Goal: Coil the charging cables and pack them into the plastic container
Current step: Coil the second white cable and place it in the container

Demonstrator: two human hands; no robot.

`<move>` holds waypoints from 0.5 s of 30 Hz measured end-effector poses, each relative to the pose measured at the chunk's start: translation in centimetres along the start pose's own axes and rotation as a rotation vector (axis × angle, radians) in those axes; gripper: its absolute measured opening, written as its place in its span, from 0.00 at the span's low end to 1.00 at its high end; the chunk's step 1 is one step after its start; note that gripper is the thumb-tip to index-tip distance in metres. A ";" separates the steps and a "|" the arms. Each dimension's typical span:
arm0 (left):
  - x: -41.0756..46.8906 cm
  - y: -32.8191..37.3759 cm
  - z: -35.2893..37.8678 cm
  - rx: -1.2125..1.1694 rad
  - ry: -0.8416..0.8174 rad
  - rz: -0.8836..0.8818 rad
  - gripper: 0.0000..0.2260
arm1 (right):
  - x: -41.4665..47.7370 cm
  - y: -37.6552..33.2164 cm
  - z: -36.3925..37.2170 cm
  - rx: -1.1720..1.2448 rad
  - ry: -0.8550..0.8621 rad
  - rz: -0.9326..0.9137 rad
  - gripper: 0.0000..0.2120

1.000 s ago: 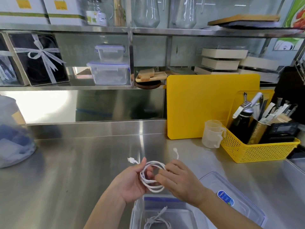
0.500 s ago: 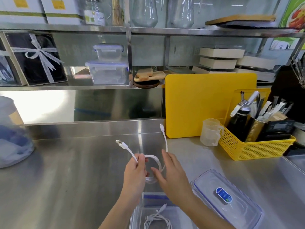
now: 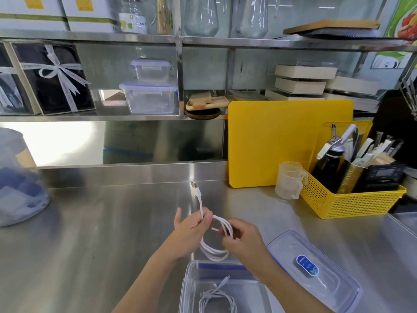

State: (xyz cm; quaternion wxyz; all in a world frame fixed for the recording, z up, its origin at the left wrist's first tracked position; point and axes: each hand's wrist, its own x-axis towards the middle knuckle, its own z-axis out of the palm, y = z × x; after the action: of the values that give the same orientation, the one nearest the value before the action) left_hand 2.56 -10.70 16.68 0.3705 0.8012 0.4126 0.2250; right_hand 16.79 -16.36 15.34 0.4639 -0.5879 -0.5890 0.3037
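Note:
A white charging cable (image 3: 213, 253) hangs in several loops between my hands above the steel counter. My left hand (image 3: 191, 231) pinches the loops at the top, and the cable's USB plug end sticks up past its fingers. My right hand (image 3: 242, 239) grips the right side of the coil and a short plug end near its fingertips. Just below, at the bottom edge of the view, stands the clear plastic container (image 3: 187, 288), open, with another coiled white cable (image 3: 216, 300) lying inside it.
The container's clear lid (image 3: 313, 267) with a blue label lies flat to the right. A yellow basket (image 3: 347, 199) of utensils, a small measuring cup (image 3: 288, 180) and a yellow cutting board (image 3: 286, 141) stand at the back right. A large clear jar (image 3: 18, 179) is at far left.
The two loose ends that stuck up half a second ago have been drawn in. The coil now has more loops and hangs lower, closer to the container. Both hands closed on it.

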 end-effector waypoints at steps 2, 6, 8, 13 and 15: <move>0.3 0.0 0.2 -0.173 -0.013 -0.035 0.16 | -0.2 -0.2 -0.3 0.103 0.008 0.017 0.08; 0.3 0.9 0.9 -0.260 0.141 -0.085 0.15 | -0.3 -0.2 0.1 -0.102 0.054 -0.047 0.17; 0.4 0.9 1.5 -0.268 0.146 -0.106 0.15 | -0.1 0.6 0.4 -0.489 0.108 -0.322 0.22; 0.1 0.6 2.3 -0.364 0.222 -0.152 0.15 | 0.5 0.9 0.3 -0.946 0.235 -0.649 0.08; 0.1 0.6 2.2 -0.365 0.271 -0.135 0.15 | 0.6 1.2 0.2 -0.983 0.274 -0.692 0.05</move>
State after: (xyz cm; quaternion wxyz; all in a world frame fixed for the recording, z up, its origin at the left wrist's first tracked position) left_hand 4.34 -11.78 15.79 0.4646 0.6540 0.4636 0.3761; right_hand 17.16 -15.54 14.27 0.2817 -0.5412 -0.7519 -0.2499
